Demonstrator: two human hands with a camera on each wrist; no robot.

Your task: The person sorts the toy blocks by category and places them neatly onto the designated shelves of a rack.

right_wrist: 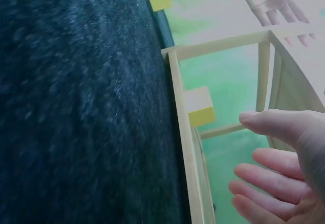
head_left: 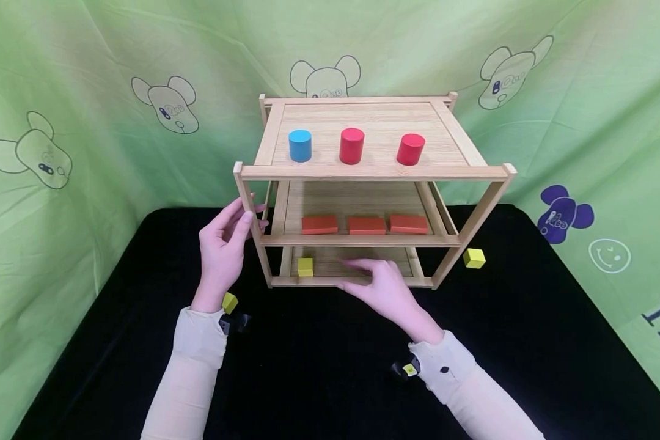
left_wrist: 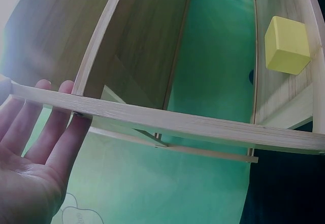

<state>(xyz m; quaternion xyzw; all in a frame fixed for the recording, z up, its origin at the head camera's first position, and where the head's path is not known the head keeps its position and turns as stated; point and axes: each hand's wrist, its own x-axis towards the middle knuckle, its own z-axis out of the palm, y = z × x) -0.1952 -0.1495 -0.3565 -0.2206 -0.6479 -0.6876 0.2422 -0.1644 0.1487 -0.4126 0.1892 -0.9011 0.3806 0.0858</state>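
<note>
A three-tier wooden shelf stands ahead. My left hand grips its left front post, the thumb in front and the fingers reaching behind. On the bottom tier, toward the left, sits a yellow cube. My right hand is at the front of that tier, to the right of the cube, thumb and fingers apart with nothing between them. In the right wrist view, the thumb points toward the yellow cube, with a gap between.
The top tier bears a blue cylinder and two red cylinders. Three red-orange blocks line the middle tier. On the black cloth lie yellow cubes, one right of the shelf, others partly hidden near both wrists. Green curtain hangs behind.
</note>
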